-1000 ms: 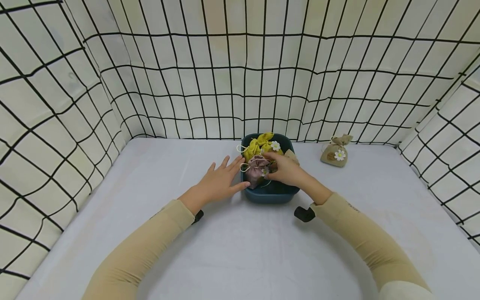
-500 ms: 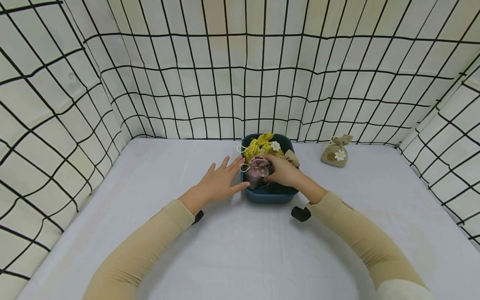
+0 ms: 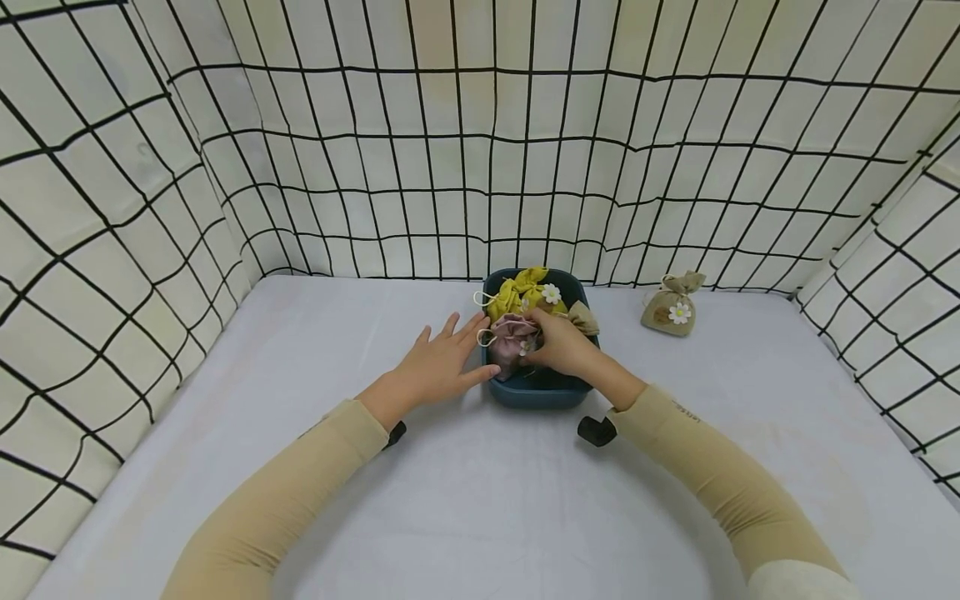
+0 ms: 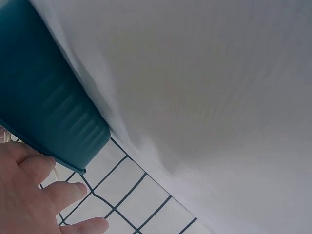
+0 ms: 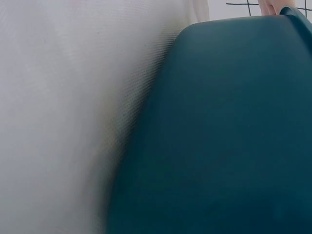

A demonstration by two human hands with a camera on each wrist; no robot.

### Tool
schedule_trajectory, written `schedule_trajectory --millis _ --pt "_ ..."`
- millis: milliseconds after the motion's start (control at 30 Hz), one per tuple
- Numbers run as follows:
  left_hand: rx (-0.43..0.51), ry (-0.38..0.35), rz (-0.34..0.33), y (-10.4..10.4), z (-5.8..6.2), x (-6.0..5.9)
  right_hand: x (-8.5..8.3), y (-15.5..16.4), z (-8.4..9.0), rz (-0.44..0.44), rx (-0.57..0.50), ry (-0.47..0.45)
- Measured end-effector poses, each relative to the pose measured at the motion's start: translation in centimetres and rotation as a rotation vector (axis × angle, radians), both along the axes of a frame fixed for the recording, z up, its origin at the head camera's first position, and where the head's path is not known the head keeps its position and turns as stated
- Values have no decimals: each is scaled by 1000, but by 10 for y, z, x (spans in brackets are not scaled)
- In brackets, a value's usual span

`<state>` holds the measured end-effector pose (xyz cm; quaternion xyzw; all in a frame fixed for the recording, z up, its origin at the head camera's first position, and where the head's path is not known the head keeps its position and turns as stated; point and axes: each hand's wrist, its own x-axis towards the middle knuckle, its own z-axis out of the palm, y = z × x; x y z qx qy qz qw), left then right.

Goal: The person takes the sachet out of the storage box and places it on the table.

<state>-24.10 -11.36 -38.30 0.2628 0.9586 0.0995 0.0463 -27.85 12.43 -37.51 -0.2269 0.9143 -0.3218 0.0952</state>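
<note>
A dark teal tub (image 3: 536,392) stands at the back middle of the white table, holding a yellow pouch (image 3: 517,293), a pink pouch (image 3: 507,340) and a tan pouch (image 3: 583,317). My right hand (image 3: 551,344) is inside the tub and its fingers curl on the pink pouch by its daisy. With fingers straight, my left hand (image 3: 442,357) rests flat against the tub's left wall (image 4: 44,102). The right wrist view shows only the tub's outer wall (image 5: 219,131) close up.
Another tan pouch (image 3: 671,305) with a white daisy sits on the table right of the tub, near the back. Grid-patterned cloth walls (image 3: 480,150) close in the table at the back and both sides. The white tabletop (image 3: 480,500) stretches toward me.
My right hand has slid a little leftward in the tub and closed onto the pink pouch. The left hand has stayed against the tub.
</note>
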Motion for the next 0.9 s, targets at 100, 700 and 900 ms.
schedule_trajectory --millis 100,700,900 --pt "1 2 0 -1 0 1 1 -2 0 -10 21 16" --pt "-17 4 10 0 0 0 -2 -2 -4 -10 11 39" --pt "-23 3 11 0 0 1 1 -4 -4 -16 2 44"
